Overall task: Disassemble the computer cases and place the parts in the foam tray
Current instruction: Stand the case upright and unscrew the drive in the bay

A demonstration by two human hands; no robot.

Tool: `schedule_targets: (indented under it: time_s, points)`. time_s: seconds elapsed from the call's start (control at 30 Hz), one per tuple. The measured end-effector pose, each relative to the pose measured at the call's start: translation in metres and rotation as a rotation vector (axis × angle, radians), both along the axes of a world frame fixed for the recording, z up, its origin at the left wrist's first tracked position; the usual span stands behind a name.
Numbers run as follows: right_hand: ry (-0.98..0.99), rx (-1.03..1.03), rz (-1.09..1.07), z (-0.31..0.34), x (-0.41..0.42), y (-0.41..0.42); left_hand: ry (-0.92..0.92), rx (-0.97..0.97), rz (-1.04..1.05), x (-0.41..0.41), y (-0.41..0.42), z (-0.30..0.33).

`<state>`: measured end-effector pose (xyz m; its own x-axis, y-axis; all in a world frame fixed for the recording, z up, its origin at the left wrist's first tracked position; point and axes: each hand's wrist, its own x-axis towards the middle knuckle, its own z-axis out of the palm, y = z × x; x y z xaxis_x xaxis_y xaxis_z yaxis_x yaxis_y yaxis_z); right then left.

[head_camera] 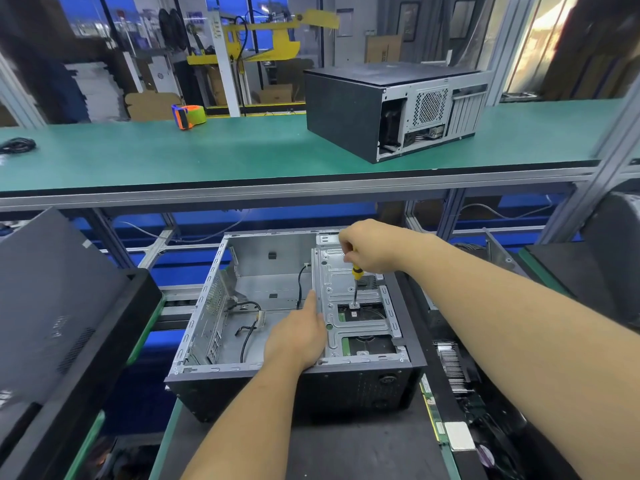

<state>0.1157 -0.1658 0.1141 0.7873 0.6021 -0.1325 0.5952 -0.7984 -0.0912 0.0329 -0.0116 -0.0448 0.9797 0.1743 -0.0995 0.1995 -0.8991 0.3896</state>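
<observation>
case [294,341] open on desk | right hand [370,247] grips screwdriver [356,282], tip on bracket [356,306] screw, probably | left hand [298,337] flat, steadying bracket | stiff sheet metal, sharp edges; hold by rim

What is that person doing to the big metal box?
A person is taking apart an open grey metal computer case on the lower bench. The right hand grips a yellow-handled screwdriver, its tip down on a screw in the silver drive bracket. The left hand rests on the bracket's edge. Another closed black computer case sits on the green upper shelf.
</observation>
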Motion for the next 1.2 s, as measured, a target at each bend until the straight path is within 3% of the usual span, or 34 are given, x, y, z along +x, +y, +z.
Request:
schedule_targets:
  time_s: [0.17,0.3,0.67,0.93,1.2]
  points:
    - [-0.044,0.127,-0.17,0.0,0.001,0.002,0.007,0.005,-0.005,-0.001,0.0,0.002]
    - [-0.075,0.09,-0.315,-0.005,-0.001,0.004,0.002,0.014,-0.004,-0.002,-0.001,0.003]
    - [0.091,0.017,-0.061,0.006,0.007,-0.003,0.014,0.01,-0.006,-0.004,-0.001,0.005]
    - [-0.027,-0.03,-0.289,-0.005,0.009,0.004,0.03,0.004,-0.003,-0.005,-0.002,0.008]
    - [-0.038,-0.035,-0.105,-0.001,0.01,0.002,0.019,0.008,-0.009,-0.005,-0.002,0.008]
